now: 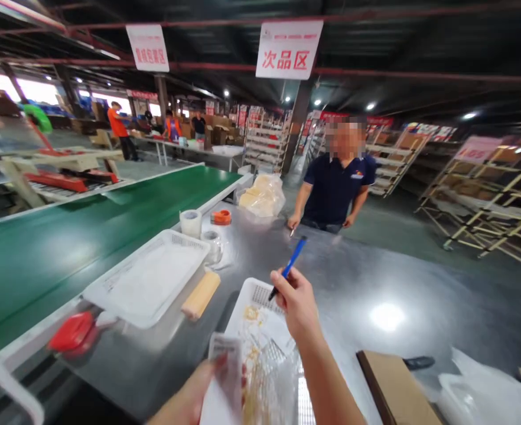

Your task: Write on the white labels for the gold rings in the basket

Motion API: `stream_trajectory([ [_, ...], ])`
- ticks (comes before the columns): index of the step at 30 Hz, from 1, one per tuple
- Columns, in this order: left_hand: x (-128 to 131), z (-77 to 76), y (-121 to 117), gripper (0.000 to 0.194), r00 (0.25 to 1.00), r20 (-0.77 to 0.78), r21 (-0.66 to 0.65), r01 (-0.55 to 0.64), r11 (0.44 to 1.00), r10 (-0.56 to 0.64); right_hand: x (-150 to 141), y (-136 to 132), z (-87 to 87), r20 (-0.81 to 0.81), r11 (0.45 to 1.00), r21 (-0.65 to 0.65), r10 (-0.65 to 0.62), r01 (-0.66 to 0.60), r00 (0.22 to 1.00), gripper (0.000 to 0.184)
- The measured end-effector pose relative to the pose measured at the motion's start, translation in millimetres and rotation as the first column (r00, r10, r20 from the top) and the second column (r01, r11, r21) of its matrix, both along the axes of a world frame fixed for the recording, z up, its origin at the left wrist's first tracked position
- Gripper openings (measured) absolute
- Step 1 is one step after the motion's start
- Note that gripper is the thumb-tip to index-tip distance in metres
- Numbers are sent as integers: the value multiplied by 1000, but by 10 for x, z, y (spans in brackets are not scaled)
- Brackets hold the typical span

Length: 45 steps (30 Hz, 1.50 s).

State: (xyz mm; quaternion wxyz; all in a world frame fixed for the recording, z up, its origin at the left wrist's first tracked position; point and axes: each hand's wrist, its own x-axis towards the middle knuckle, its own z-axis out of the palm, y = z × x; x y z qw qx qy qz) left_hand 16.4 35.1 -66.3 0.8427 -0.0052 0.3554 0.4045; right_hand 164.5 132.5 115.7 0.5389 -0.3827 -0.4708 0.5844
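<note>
My right hand (298, 298) is raised over the metal table, its fingers pinching a blue pen (294, 257) with a dark tip pointing down. Below it lies a white plastic basket (241, 307). Inside are yellowish rubber bands (252, 314) and crinkled clear plastic bags (272, 383). At the basket's near left side, my left hand (198, 386) is closed on a pale flat packet (227, 369) with faint print. Motion blurs that hand, and the packet's contents are hard to make out.
Left of the basket are a wooden block (201, 295), a white tray (154, 280), clear tape rolls (191, 223), orange tape (221, 217) and a red tape dispenser (75, 333). A green conveyor (110, 218) runs alongside. Cardboard (396, 386) lies right. A person (338, 186) stands across the table.
</note>
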Motion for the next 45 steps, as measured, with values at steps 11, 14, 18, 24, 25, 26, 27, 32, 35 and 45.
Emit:
stream_trajectory([
  [11,-10,407,-70,46,991,107,77,67,995,-75,-261,-1344,-1372,221,971,165,-205,171,953,36],
  [14,16,358,-112,50,992,84,93,84,992,-92,-247,-1388,-1413,223,962,134,-264,239,939,39],
  [18,33,330,-137,49,995,34,88,88,992,-92,-261,-1444,-1451,278,964,127,-259,232,925,47],
  [24,24,337,-140,51,992,57,48,108,993,-110,-295,-1480,-1467,396,972,183,-210,147,894,44],
  [25,24,341,-139,52,991,59,38,115,993,-117,-295,-1480,-1458,404,968,193,-229,161,886,44],
  [26,25,347,-140,52,991,50,30,119,992,-120,-294,-1480,-1449,403,964,197,-248,181,881,43],
  [27,28,354,-141,52,993,30,26,116,993,-117,-293,-1480,-1441,397,961,194,-261,197,880,43],
  [32,42,395,-157,50,995,-37,0,93,996,-92,-299,-1489,-1437,381,975,128,-217,181,899,45],
  [35,42,401,-168,48,996,-52,-20,74,997,-74,-309,-1498,-1454,364,977,101,-213,189,907,45],
  [45,9,295,-200,49,997,18,-23,72,997,-72,-309,-1502,-1528,344,980,99,-195,171,919,44],
])
